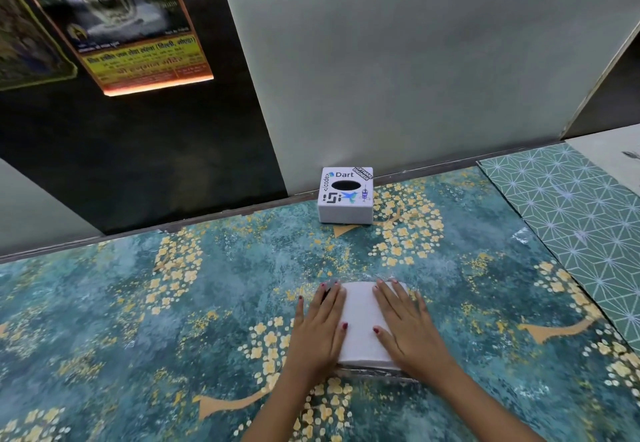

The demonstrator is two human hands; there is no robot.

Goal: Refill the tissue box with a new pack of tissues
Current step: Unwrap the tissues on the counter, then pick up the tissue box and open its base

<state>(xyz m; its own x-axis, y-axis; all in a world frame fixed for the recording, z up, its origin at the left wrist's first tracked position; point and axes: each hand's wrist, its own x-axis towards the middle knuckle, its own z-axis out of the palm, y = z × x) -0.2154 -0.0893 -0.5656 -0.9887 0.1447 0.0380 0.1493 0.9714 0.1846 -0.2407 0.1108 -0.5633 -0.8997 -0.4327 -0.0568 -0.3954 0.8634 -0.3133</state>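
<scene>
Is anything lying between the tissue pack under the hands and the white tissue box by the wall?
No. In the head view, only bare floral table covering lies between the tissue pack and the tissue box.

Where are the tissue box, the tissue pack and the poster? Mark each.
tissue box [345,211], head view, front wall.
tissue pack [360,317], head view, bare top between the hands.
poster [138,50], head view, yellow lower band.
</scene>
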